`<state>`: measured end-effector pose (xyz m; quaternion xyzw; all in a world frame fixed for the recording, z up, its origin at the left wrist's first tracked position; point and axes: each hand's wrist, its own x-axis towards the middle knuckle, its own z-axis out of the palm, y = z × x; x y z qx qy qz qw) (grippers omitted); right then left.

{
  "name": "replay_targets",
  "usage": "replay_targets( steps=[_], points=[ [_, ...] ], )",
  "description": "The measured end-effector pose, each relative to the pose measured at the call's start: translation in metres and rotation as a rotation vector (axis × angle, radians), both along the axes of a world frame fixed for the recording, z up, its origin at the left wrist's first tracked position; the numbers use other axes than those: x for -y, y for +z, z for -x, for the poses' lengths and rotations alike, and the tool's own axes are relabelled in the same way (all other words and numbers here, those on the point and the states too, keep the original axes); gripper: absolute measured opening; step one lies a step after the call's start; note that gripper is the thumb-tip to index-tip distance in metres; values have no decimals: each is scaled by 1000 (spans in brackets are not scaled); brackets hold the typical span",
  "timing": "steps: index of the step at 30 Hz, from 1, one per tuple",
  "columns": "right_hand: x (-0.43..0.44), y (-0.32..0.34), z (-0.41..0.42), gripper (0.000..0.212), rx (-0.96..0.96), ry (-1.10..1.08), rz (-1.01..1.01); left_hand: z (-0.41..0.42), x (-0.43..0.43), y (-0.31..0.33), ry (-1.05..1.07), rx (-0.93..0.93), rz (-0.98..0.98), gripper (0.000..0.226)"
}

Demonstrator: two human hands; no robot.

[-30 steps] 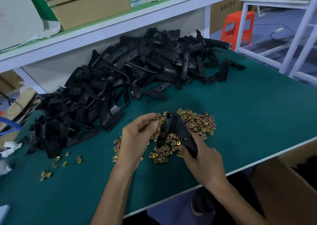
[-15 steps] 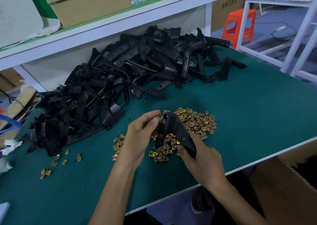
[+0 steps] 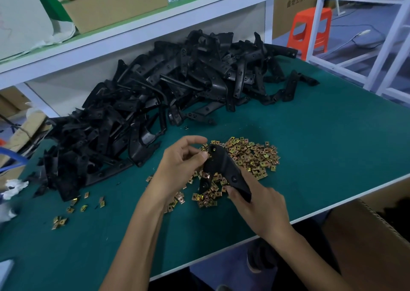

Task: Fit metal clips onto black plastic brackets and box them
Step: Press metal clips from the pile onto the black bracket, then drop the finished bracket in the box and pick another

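Right hand grips the bracket low. Left hand pinches its top, above clips.

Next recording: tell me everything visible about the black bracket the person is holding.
The bracket is black, matte plastic by its look: a curved, bent arm with a round hole near its lower end. It is held tilted over the pile of metal clips. The right hand grips its lower end; the left hand pinches its upper end.
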<state>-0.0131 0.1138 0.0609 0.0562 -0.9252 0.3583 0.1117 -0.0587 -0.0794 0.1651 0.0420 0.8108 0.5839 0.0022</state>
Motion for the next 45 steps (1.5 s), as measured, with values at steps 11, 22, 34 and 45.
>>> replay_targets(
  steps=[11,22,34,45],
  points=[
    [-2,0,0,52,12,-4,28,3,-14,9,-81,36,55,20],
    [-9,8,-11,21,19,-32,625,-23,-68,-12,66,-191,238,24],
    [-92,-11,-169,20,300,-398,1260,-88,-196,-47,-716,-383,533,41],
    [-197,17,-197,18,29,-851,1311,-121,-223,-48,-686,-276,338,37]
  ],
)
